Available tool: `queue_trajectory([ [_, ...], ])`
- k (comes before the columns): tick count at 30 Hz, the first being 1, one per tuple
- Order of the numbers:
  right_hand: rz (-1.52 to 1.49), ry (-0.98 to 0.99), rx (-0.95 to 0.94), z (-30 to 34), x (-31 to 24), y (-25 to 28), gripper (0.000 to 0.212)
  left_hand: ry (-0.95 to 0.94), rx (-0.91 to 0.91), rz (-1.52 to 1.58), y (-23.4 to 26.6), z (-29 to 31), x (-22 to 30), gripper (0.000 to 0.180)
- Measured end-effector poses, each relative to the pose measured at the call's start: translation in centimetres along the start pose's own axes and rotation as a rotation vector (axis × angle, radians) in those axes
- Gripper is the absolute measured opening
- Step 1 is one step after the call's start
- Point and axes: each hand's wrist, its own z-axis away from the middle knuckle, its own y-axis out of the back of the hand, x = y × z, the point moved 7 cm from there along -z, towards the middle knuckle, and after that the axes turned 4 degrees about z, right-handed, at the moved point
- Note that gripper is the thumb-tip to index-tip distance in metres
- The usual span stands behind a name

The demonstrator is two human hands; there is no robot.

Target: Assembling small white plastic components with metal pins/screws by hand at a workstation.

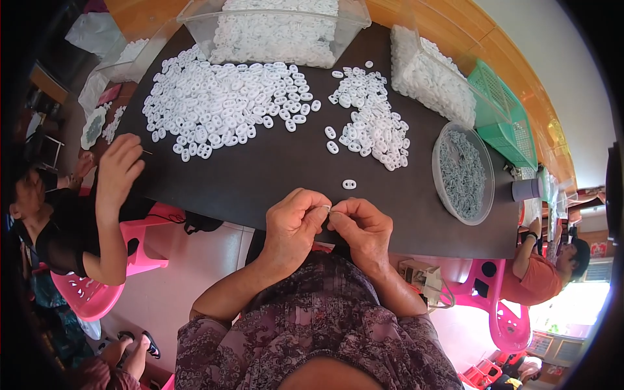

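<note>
Near the table's front edge, my two hands meet with fingertips almost touching. Thumb and forefinger of my left hand [291, 220] pinch a small white plastic piece [327, 207], mostly covered by the fingers. My right hand [364, 229] is closed in a pinch against it; whatever its fingertips hold is too small to make out. Just beyond them lies a single white oval two-holed plastic piece [349, 184]. A wide heap of the same ovals [221, 107] spreads over the far left of the table, and a smaller pile of white pieces [377, 127] lies to its right.
On the right stands a round clear tub [437, 185] of small grey metal pieces [463, 172]. Clear bins full of white pieces [273, 32] line the back, beside a green basket [523, 140]. A grey cup [526, 190] is at the right edge. Co-workers sit left [120, 169] and right [536, 279].
</note>
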Motion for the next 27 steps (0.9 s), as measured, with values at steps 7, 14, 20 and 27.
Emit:
queue_trajectory([
  [7, 0.058, 0.011, 0.009, -0.1, 0.2, -0.1, 0.006, -0.120, 0.010, -0.082, -0.1, 0.1, 0.1, 0.007],
  [14, 0.128, 0.159, 0.005, -0.4, -0.4, -0.4, 0.008, 0.163, 0.056, 0.223, 0.4, 0.2, -1.5, 0.004],
  [20, 0.144, 0.117, 0.023, -0.4, -0.2, -0.3, 0.006, 0.152, 0.057, 0.202, 0.4, 0.2, -1.3, 0.004],
  [27, 0.365, 0.357, 0.091, -0.2, -1.4, -0.6, 0.003, 0.085, 0.101, 0.163, 0.0, 0.5, -1.2, 0.004],
])
